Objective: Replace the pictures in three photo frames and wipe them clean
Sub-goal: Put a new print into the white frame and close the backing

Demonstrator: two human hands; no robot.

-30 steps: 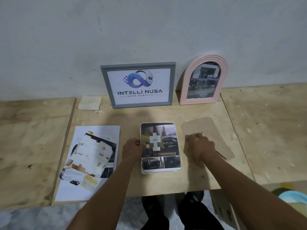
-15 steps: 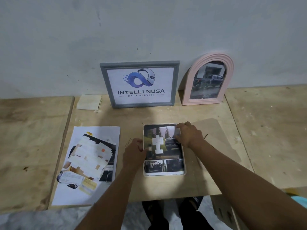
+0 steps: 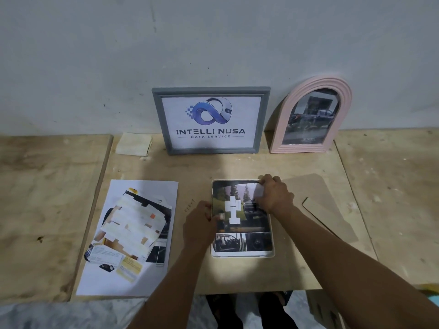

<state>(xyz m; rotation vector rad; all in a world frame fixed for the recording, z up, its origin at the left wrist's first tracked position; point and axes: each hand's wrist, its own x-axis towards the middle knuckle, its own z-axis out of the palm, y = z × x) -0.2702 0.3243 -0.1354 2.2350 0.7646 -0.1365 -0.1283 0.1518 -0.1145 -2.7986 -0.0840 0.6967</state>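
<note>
Head camera: three photo frames are seen on a plywood table (image 3: 237, 167). Two are propped upright against the wall: a grey frame (image 3: 211, 150) with a logo print, and just to its right a pink arched frame (image 3: 311, 148) with a dark car photo. The third, a white frame (image 3: 243, 256), is laid flat near the table's front edge, and one picture (image 3: 240, 242) of trees and cars is set inside it. One white cross-shaped paper piece (image 3: 234, 210) is seen on the middle of that picture.

Two hands are placed at the flat frame. The left hand (image 3: 202, 224) is held against its left edge, the thumb laid on the picture and the fingers curled at the rim. The right hand (image 3: 273, 198) is set on the upper right corner, its fingers curled over the picture's corner, which seems to be pinched. The frame thus lies between the two hands.

One brown backing board (image 3: 332, 210) is laid just to the right of the frame. One pile of printed sheets (image 3: 128, 233) is spread to the left, and one folded cloth (image 3: 134, 143) is placed beside the grey frame by the wall.
</note>
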